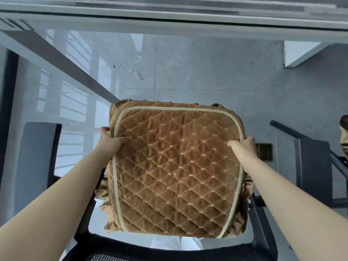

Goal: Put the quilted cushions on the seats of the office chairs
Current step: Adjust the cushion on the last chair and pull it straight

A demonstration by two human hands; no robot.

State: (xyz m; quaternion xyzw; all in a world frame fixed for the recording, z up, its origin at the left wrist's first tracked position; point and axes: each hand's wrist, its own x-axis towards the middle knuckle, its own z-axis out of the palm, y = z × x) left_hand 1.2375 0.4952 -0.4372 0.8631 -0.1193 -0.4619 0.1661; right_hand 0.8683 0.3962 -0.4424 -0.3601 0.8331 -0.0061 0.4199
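Observation:
A brown quilted cushion [177, 170] with a pale braided border lies spread over the seat of a black office chair [258, 219], covering it fully. My left hand [111, 142] grips the cushion's left edge near the far corner. My right hand [243, 147] grips its right edge at about the same height. The chair's black mesh backrest top [131, 251] curves across the bottom of the view, nearest to me. A grey armrest [35, 166] stands on the left and another grey armrest [312, 170] on the right.
A white desk edge [169, 17] runs across the top, with a grey tiled floor below it. A slice of another brown cushion [343, 132] shows at the right edge. A small brass floor socket [264, 152] sits beside my right hand.

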